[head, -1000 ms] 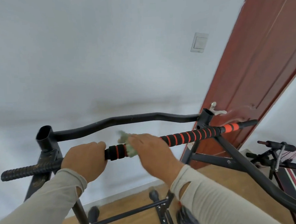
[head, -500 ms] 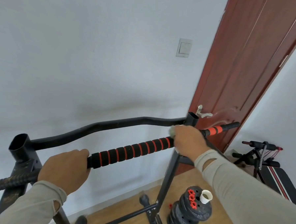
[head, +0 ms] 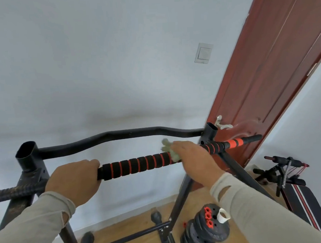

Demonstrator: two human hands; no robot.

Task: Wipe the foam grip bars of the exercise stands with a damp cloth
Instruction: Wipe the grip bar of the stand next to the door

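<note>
A black foam grip bar with orange rings point(head: 137, 165) runs across the middle of the head view, on a black exercise stand point(head: 29, 161). My left hand point(head: 73, 181) is closed around the bar at the foam's left end. My right hand point(head: 193, 160) presses a pale green cloth point(head: 168, 148) onto the bar near its right part; the cloth bulges out past my fingers. Beyond my right hand the foam continues to an orange end section point(head: 235, 143). A ribbed black grip point(head: 14, 192) sticks out at the far left.
A curved black upper bar point(head: 119, 135) spans the stand behind the grip bar. A red-brown door point(head: 265, 78) with a metal handle point(head: 221, 122) stands right. On the wooden floor lie stacked weight plates point(head: 204, 230) with a white cup point(head: 223, 215); a bench point(head: 299, 194) is far right.
My right hand slid the cloth right along the bar to near the upright, then came back a little leftward. My left hand kept its grip on the bar.
</note>
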